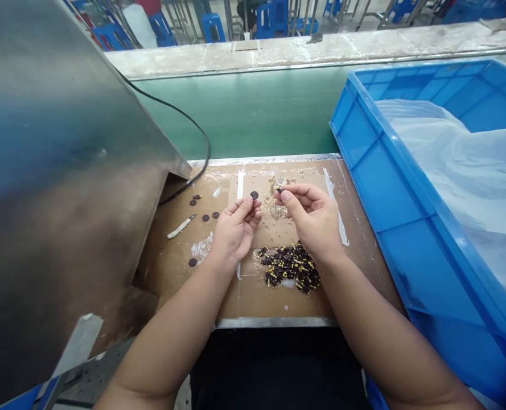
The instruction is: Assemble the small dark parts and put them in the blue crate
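Dark disc point(254, 195) (too small to read): left hand point(236, 226) pinches it, right hand point(316, 219) a yellow-tipped piece point(278, 188).

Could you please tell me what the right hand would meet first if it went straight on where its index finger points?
Probably the dark disc in the left hand, though its depth relative to the right hand is unclear.

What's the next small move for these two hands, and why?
I'd probably bring the right hand toward the left hand: the right pinches a small dark-and-yellow piece, the left a dark disc, and the two parts sit near each other but apart.
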A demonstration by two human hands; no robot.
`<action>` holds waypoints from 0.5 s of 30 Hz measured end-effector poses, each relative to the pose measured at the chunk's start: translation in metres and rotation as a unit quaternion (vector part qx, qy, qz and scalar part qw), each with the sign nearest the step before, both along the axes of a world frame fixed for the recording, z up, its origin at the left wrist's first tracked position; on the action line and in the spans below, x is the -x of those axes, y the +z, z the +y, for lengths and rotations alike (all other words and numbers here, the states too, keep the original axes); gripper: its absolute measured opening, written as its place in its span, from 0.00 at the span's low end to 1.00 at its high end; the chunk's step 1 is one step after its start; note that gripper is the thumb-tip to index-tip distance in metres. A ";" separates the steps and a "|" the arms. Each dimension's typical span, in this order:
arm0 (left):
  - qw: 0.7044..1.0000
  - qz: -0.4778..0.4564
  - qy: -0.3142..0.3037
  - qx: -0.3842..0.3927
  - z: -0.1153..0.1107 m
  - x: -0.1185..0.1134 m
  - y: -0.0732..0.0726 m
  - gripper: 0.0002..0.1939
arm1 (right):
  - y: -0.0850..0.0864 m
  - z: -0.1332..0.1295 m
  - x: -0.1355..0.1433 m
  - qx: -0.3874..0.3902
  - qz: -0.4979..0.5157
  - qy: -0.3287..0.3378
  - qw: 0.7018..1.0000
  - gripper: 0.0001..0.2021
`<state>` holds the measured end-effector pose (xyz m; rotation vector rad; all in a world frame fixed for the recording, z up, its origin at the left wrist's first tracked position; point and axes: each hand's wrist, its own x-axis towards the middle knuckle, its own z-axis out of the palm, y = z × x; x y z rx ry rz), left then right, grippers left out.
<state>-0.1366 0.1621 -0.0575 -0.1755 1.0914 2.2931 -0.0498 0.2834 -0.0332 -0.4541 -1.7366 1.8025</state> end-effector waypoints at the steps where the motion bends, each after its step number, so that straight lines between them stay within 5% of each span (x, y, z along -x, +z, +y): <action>1: 1.000 -0.005 0.011 0.005 -0.001 0.001 0.001 0.07 | -0.001 0.001 0.000 0.001 0.003 -0.005 1.000 0.10; 6: 0.998 0.018 0.053 0.000 -0.023 0.008 0.018 0.06 | -0.004 0.005 0.001 -0.012 0.012 -0.025 1.000 0.11; 10: 0.986 -0.030 0.163 0.025 -0.049 0.002 0.024 0.01 | -0.003 0.006 -0.001 -0.016 0.016 -0.031 0.999 0.12; 13: 0.974 -0.018 0.221 0.054 -0.073 -0.030 0.017 0.05 | -0.002 0.006 -0.002 -0.026 0.022 -0.043 0.998 0.12; 15: 0.977 0.021 0.193 0.086 -0.097 -0.064 0.014 0.12 | -0.003 0.006 -0.002 -0.035 0.023 -0.054 0.998 0.12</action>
